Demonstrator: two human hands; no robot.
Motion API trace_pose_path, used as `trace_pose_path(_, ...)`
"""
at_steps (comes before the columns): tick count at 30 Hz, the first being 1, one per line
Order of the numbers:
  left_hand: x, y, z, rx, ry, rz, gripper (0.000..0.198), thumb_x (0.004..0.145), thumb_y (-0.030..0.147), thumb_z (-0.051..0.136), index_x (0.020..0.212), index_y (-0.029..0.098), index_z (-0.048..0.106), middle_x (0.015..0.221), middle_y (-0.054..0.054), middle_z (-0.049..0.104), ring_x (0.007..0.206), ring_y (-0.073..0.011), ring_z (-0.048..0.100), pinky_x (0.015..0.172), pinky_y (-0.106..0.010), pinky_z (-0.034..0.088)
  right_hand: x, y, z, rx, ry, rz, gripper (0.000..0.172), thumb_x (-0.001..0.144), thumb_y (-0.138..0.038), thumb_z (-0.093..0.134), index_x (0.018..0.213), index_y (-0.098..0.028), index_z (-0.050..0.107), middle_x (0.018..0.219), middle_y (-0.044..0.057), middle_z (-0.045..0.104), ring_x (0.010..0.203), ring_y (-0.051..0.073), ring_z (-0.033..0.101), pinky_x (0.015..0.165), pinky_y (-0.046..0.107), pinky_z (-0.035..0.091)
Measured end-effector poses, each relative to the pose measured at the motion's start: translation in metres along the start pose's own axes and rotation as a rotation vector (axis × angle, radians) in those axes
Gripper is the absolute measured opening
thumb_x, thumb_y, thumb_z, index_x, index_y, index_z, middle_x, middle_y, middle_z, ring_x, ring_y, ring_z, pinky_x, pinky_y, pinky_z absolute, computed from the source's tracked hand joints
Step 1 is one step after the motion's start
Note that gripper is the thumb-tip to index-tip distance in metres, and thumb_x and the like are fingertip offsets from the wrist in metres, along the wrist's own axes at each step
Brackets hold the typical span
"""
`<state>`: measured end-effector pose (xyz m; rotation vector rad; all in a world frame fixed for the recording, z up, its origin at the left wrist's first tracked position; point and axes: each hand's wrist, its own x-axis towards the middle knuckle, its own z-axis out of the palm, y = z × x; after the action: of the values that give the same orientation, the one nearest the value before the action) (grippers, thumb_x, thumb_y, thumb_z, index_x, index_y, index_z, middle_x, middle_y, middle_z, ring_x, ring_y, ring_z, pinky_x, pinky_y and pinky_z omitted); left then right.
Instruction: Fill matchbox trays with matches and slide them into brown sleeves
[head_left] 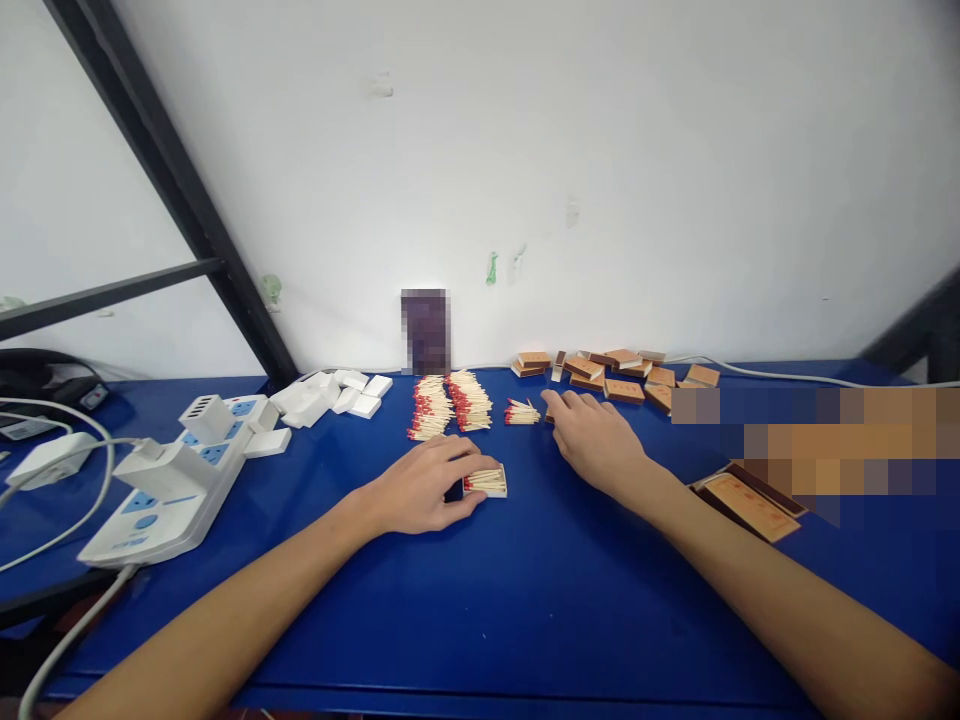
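Observation:
My left hand grips a small white matchbox tray at its left end, thumb in front and fingers behind. Matches with red heads lie in that tray. My right hand is closed over a brown matchbox sleeve, most of it hidden under the fingers. Just left of those fingers lies a small pile of loose matches. Two larger heaps of matches, a left heap and a right heap, are spread behind my left hand.
White empty trays are piled at the back left. Several matchboxes lie at the back right, and a larger brown box rests beside my right forearm. A power strip with cables occupies the left of the blue table.

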<state>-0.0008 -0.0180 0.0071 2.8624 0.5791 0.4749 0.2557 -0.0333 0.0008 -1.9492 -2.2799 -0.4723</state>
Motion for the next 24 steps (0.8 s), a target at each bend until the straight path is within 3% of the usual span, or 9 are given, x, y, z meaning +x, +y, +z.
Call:
trace_pose_path(5, 0.000, -0.004, 0.001, -0.055, 0.049, -0.100, 0.035, 0.092, 0.030, 0.054, 0.126, 0.023, 0.053, 0.113, -0.007, 0.064, 0.102, -0.0220, 0.059, 0.092, -0.037, 0.047, -0.011, -0.010, -0.015, -0.031, 0.016, 0.016, 0.033, 0.086, -0.016, 0.048, 0.119, -0.015, 0.050, 0.103, 0.018, 0.063, 0.090, 0.033, 0.061, 0.074, 0.042, 0.041)
trace_pose_path(11, 0.001, -0.004, 0.001, -0.075, 0.035, -0.128, 0.032, 0.090, 0.030, 0.057, 0.122, 0.022, 0.055, 0.109, -0.006, 0.064, 0.100, -0.0209, 0.059, 0.089, -0.035, 0.048, -0.022, -0.034, -0.031, 0.402, -0.126, -0.396, 0.036, 0.079, -0.020, 0.056, 0.114, -0.020, 0.051, 0.110, 0.010, 0.061, 0.087, 0.024, 0.059, 0.077, 0.036, 0.043)
trace_pose_path(18, 0.001, -0.006, -0.001, -0.130, 0.017, -0.088, 0.030, 0.090, 0.024, 0.055, 0.120, 0.022, 0.055, 0.110, -0.007, 0.060, 0.098, -0.0194, 0.058, 0.088, -0.034, 0.047, -0.019, -0.030, -0.021, 0.722, -0.138, -0.348, 0.035, 0.086, -0.022, 0.056, 0.119, -0.022, 0.047, 0.117, 0.009, 0.058, 0.103, 0.023, 0.056, 0.087, 0.037, 0.045)
trace_pose_path(24, -0.001, -0.011, -0.002, -0.191, 0.010, -0.091, 0.028, 0.090, 0.026, 0.057, 0.117, 0.021, 0.056, 0.105, -0.006, 0.062, 0.087, -0.0177, 0.058, 0.082, -0.033, 0.048, -0.015, -0.023, -0.018, 0.734, -0.156, -0.341, 0.033, 0.086, -0.029, 0.060, 0.117, -0.023, 0.050, 0.113, 0.007, 0.060, 0.102, 0.024, 0.055, 0.087, 0.039, 0.045)
